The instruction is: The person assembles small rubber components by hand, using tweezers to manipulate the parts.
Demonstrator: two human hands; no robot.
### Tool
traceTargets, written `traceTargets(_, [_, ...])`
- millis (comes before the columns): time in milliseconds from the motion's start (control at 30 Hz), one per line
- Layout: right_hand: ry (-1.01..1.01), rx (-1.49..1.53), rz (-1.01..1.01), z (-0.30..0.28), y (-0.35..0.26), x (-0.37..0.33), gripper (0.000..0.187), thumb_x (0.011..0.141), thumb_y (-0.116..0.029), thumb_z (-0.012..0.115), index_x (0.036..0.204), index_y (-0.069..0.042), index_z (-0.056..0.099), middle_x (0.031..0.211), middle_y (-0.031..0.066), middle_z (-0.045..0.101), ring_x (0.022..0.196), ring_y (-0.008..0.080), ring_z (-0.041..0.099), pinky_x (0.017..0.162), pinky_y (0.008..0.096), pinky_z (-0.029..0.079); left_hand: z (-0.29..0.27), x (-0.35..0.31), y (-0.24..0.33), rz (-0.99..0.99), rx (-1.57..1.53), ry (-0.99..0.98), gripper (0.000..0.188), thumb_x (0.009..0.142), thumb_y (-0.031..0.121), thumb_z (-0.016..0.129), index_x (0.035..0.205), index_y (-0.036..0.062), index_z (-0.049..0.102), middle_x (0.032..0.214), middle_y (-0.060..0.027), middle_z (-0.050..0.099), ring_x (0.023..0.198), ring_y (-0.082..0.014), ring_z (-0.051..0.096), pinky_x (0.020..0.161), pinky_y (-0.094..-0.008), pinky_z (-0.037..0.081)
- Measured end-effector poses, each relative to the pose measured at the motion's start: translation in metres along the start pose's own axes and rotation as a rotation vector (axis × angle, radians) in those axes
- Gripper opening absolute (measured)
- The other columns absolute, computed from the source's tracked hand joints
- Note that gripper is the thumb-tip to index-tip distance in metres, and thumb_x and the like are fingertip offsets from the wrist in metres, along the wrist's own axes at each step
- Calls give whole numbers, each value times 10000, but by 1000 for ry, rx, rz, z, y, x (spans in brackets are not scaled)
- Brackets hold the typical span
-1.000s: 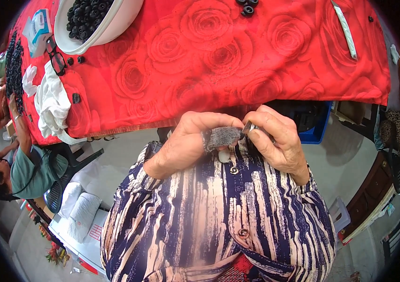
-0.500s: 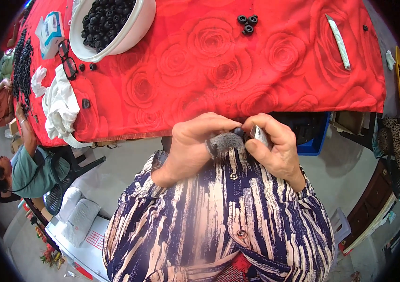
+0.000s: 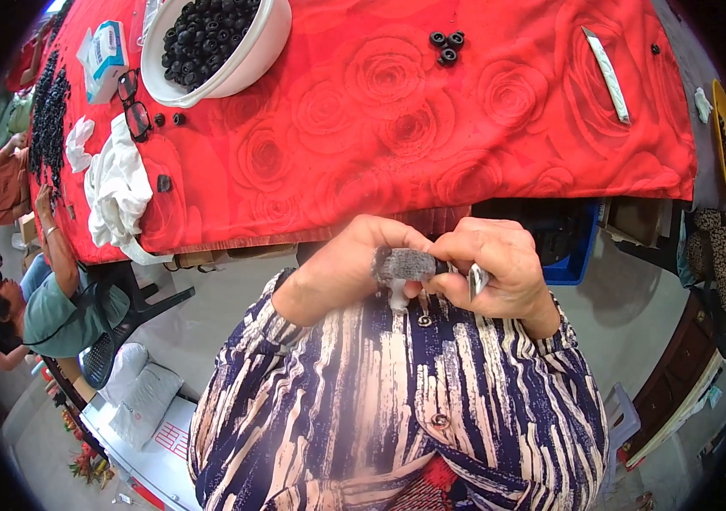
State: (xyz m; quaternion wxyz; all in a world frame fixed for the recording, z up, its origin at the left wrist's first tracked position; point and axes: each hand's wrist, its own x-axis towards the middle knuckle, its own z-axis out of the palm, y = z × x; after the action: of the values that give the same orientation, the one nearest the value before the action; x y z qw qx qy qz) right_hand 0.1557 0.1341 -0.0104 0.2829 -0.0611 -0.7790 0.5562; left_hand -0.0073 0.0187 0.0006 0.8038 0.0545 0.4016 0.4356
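Both hands meet in front of my striped shirt, just off the table's near edge. My left hand (image 3: 339, 264) is closed, and a grey fuzzy wrap (image 3: 406, 266) covers one of its fingers. Pinched at its fingertips is a small round black part (image 3: 442, 266), mostly hidden by the fingers. My right hand (image 3: 499, 266) is closed around a slim white-and-silver tool (image 3: 477, 279), which looks like a small wrapped knife; its tip is hidden. The right fingertips touch the left ones at the black part.
On the red rose-patterned cloth (image 3: 329, 170) stands a white basin (image 3: 269, 60) of black parts. Three black rings (image 3: 447, 48) and a white-wrapped knife (image 3: 607, 77) lie right of it. Glasses (image 3: 134, 106), a tissue pack (image 3: 104, 64) and white cloth (image 3: 118, 192) are left. A person (image 3: 56, 311) sits at far left.
My hands have drawn closer together and the right fingers now overlap the left fingertips. The black part is more covered, and the grey-wrapped finger has turned. The view has shifted slightly.
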Motion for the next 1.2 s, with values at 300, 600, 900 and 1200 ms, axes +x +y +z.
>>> traceTargets(300, [100,-104,-128,7,1,-5,253,700,-58,722,910,41,624,610,75,567,464,180,513,435,288,383,-5,10,-15,88,-275,-101,207,848,81,590,1027,-16,627,819,-82,647,669,-104,610,595,-212,489])
traceTargets(600, [188,-312,-152,12,-4,-7,341,592,-23,759,901,12,620,618,28,537,495,142,497,441,272,325,6,3,-16,191,-283,64,226,849,62,595,1054,-31,608,880,-76,642,739,-97,603,632,-196,481])
traceTargets(900, [49,181,550,-1,-20,-12,164,873,-80,484,1006,15,503,827,117,557,708,187,560,634,300,436,5,2,-13,260,-145,54,200,854,75,601,1024,-28,610,827,-65,629,670,-98,600,582,-212,499])
traceTargets(1200, [37,95,450,4,-9,-12,124,874,-56,528,958,33,546,812,129,548,697,224,551,631,303,436,4,0,-11,193,-101,96,188,860,51,578,1029,-19,617,822,-66,627,654,-99,596,568,-210,492])
